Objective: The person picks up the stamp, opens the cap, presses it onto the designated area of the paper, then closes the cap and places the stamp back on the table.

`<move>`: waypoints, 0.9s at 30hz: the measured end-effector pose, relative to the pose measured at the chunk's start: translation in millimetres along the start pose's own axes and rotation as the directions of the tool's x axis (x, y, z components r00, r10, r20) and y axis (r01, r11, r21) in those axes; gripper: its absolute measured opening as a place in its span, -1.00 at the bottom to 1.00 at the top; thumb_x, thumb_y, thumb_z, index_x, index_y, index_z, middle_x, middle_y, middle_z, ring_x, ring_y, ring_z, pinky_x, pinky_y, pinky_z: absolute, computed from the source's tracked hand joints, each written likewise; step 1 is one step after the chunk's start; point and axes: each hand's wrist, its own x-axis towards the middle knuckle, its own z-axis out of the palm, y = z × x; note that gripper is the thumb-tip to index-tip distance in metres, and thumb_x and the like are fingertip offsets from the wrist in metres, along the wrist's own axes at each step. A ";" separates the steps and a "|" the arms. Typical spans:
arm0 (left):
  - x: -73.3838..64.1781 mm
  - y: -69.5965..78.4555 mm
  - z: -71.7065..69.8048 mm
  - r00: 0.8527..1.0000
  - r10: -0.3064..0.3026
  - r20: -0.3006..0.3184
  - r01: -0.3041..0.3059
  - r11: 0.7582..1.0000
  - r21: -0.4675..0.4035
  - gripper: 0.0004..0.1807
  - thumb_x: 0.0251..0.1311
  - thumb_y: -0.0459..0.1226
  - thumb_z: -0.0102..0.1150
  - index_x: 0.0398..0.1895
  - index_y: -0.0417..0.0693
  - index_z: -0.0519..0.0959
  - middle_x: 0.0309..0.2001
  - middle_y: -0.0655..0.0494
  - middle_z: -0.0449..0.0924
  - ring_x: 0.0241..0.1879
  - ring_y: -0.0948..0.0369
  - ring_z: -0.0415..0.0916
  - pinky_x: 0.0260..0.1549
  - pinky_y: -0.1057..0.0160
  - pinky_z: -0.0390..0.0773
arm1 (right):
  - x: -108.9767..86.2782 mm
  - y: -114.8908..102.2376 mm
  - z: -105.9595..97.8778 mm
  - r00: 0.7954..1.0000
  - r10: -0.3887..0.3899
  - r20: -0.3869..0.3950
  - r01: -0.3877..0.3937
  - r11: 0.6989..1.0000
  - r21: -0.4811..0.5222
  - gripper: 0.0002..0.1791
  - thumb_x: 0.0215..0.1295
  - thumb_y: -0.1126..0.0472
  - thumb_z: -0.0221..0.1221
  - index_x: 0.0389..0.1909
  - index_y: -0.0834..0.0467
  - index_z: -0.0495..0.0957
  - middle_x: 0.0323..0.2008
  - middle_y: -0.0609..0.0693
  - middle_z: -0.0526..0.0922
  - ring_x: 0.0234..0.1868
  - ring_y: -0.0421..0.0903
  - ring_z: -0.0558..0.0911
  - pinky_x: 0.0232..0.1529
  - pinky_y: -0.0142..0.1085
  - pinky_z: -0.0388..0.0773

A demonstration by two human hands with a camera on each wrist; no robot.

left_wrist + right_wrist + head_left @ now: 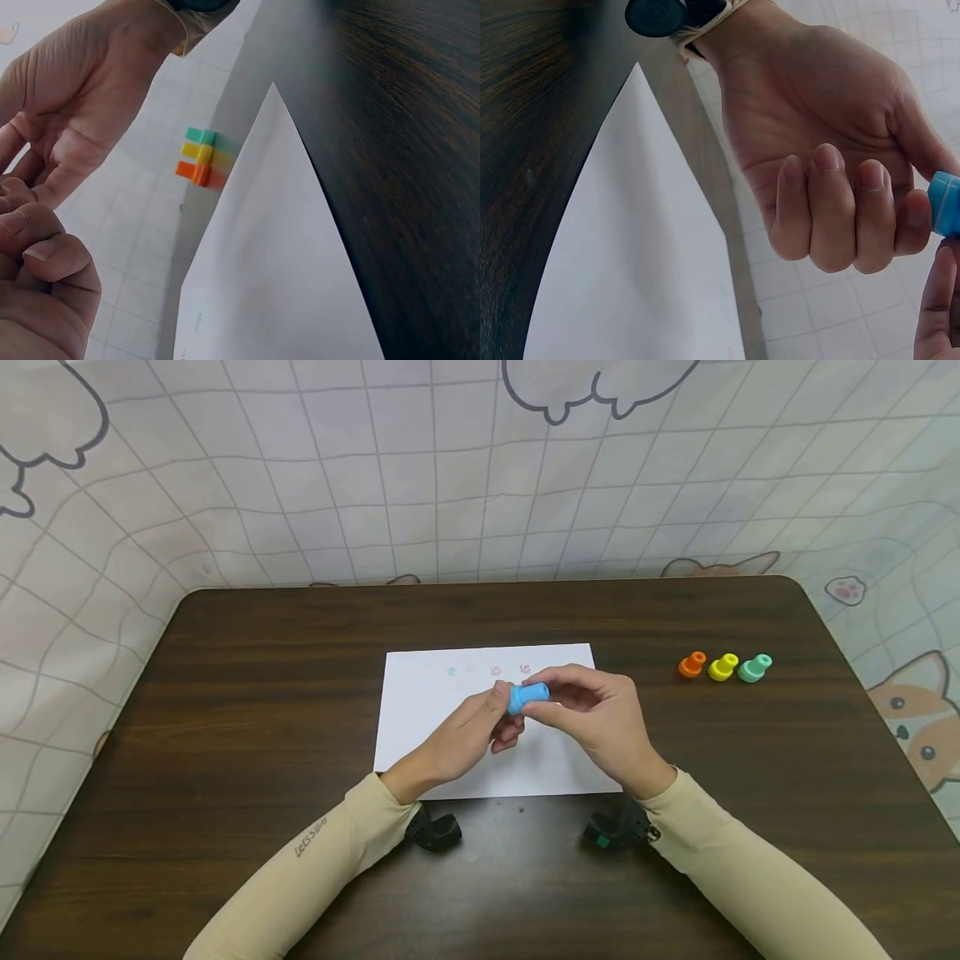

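Over the paper, a small blue stamp (528, 697) lies on its side between both hands. My left hand (468, 731) grips its wider end between thumb and curled fingers. The narrower handle end is pinched by the thumb and fingertips of my right hand (600, 718). In the right wrist view the stamp's light-blue end (946, 204) shows at the right edge, held by the left hand (825, 165). Fingers hide the stamp in the left wrist view. Beneath the hands, a white sheet of paper (420, 727) bears small teal and red printed marks near its far edge.
To the right of the paper stand an orange stamp (692, 665), a yellow stamp (723, 667) and a teal stamp (754, 668) in a row. Everything is on a dark wooden table (262, 693). A white gridded cloth (390, 468) hangs behind it.
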 end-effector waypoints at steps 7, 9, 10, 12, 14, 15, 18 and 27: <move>2.6 -0.6 1.7 1.000 0.015 -0.017 -0.014 0.999 0.050 -0.17 0.47 0.40 -0.51 -0.24 -0.17 0.40 -0.42 0.07 0.30 -0.46 0.20 0.26 -0.40 0.37 0.33 | -1.7 -4.5 -6.8 1.000 -0.022 -0.018 0.021 0.998 -0.052 -0.66 0.15 0.41 0.47 -0.04 0.37 0.69 -0.15 -0.21 0.81 -0.12 -0.18 0.78 0.04 -0.34 0.75; 2.8 -0.2 2.2 1.000 0.011 -0.025 -0.009 0.998 0.060 -0.19 0.50 0.38 -0.51 -0.25 -0.17 0.40 -0.43 0.07 0.31 -0.45 0.19 0.28 -0.40 0.36 0.35 | -2.7 -6.2 -11.4 0.999 -0.032 -0.034 0.029 0.996 -0.082 -0.65 0.14 0.41 0.47 -0.04 0.37 0.69 -0.15 -0.22 0.80 -0.13 -0.20 0.77 0.04 -0.35 0.75; 2.8 0.3 2.2 0.999 0.007 -0.032 -0.004 0.998 0.070 -0.23 0.53 0.34 -0.50 -0.25 -0.16 0.40 -0.43 0.08 0.32 -0.45 0.19 0.29 -0.41 0.37 0.36 | -3.1 -6.9 -14.6 0.998 -0.038 -0.044 0.033 0.995 -0.099 -0.65 0.14 0.42 0.47 -0.03 0.37 0.69 -0.15 -0.22 0.80 -0.13 -0.20 0.77 0.04 -0.36 0.75; 2.4 1.3 1.8 0.999 0.002 -0.050 0.002 0.995 0.099 -0.32 0.61 0.23 -0.49 -0.26 -0.15 0.40 -0.44 0.08 0.33 -0.45 0.19 0.30 -0.42 0.37 0.37 | -4.1 -8.2 -22.2 0.996 -0.054 -0.068 0.043 0.988 -0.151 -0.64 0.13 0.42 0.47 -0.03 0.35 0.69 -0.16 -0.24 0.80 -0.14 -0.22 0.77 0.03 -0.38 0.74; 2.8 1.1 0.7 0.997 0.005 -0.074 0.005 0.991 0.135 -0.44 0.67 0.07 -0.46 -0.26 -0.15 0.40 -0.45 0.07 0.35 -0.45 0.19 0.32 -0.42 0.38 0.38 | -5.5 -8.4 -31.6 0.993 -0.064 -0.094 0.045 0.980 -0.196 -0.65 0.14 0.42 0.47 -0.02 0.34 0.70 -0.16 -0.26 0.80 -0.15 -0.23 0.76 0.02 -0.41 0.74; 3.0 1.2 0.0 0.996 0.006 -0.088 0.007 0.988 0.152 -0.48 0.68 0.00 -0.45 -0.27 -0.14 0.40 -0.45 0.06 0.35 -0.45 0.19 0.33 -0.42 0.38 0.39 | -6.5 -8.3 -36.7 0.992 -0.070 -0.106 0.046 0.975 -0.216 -0.65 0.14 0.42 0.46 -0.03 0.33 0.70 -0.16 -0.26 0.80 -0.15 -0.23 0.76 0.02 -0.42 0.73; 3.9 1.9 -2.5 0.991 0.013 -0.136 0.013 0.981 0.194 -0.59 0.67 -0.13 -0.38 -0.29 -0.13 0.40 -0.45 0.03 0.39 -0.44 0.17 0.37 -0.41 0.36 0.42 | -10.6 -7.3 -53.0 0.986 -0.092 -0.136 0.053 0.962 -0.268 -0.66 0.14 0.45 0.45 -0.03 0.34 0.70 -0.17 -0.23 0.80 -0.18 -0.24 0.75 -0.01 -0.47 0.72; 7.7 -3.9 -13.8 0.980 0.014 -0.197 0.050 0.947 0.317 -0.73 0.62 -0.08 -0.17 -0.18 -0.01 0.45 -0.37 0.09 0.56 -0.32 -0.03 0.52 -0.38 0.30 0.39 | -34.1 0.7 -111.0 0.958 -0.083 -0.274 -0.044 0.903 -0.427 -0.64 0.15 0.47 0.43 0.01 0.32 0.70 -0.20 -0.22 0.77 -0.21 -0.30 0.73 -0.07 -0.58 0.68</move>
